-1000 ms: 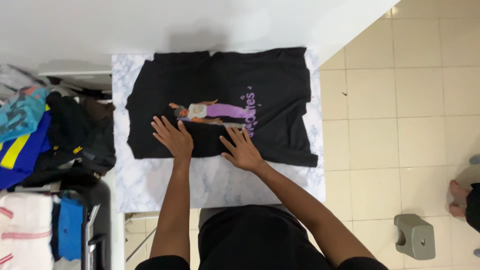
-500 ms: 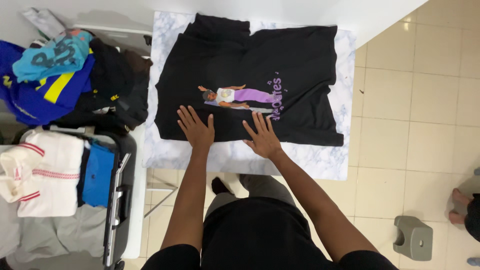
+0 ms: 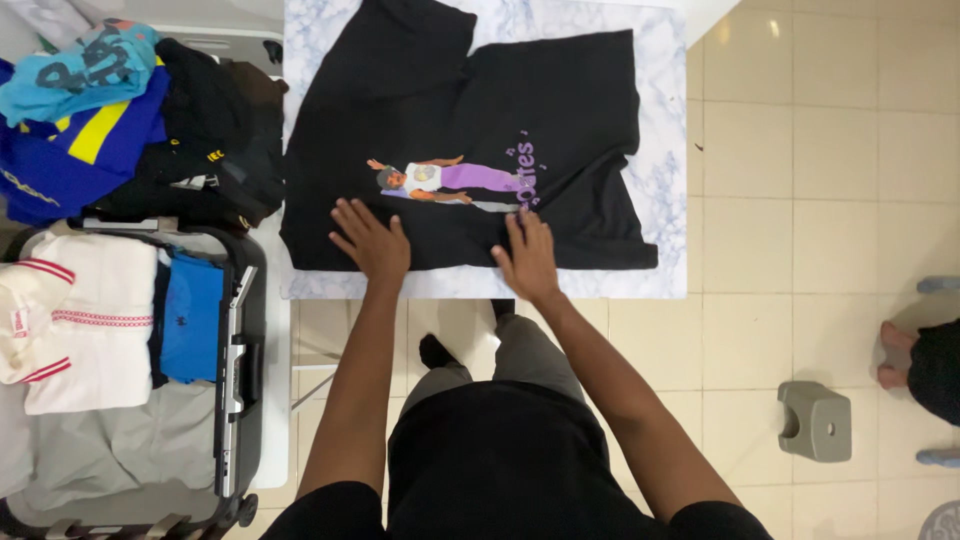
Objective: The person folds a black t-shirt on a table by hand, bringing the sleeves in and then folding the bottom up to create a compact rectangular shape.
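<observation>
A black T-shirt (image 3: 520, 110) with a purple and white printed figure lies spread flat on a small marble-patterned table (image 3: 662, 150). My left hand (image 3: 372, 240) rests palm down with fingers apart on the shirt's near left part, just below the print. Flat on the shirt's near middle lies my right hand (image 3: 527, 258), close to the purple lettering. Neither hand holds anything.
A heap of dark, blue and teal clothes (image 3: 120, 120) lies to the left. An open suitcase (image 3: 225, 360) below it holds white, blue and grey folded garments. A grey plastic stool (image 3: 817, 421) stands on the tiled floor at right, near another person's feet (image 3: 900, 350).
The view has shifted, so the table and shirt sit higher in frame and the suitcase shows. Both hands have slid toward the shirt's near edge while staying flat on it.
</observation>
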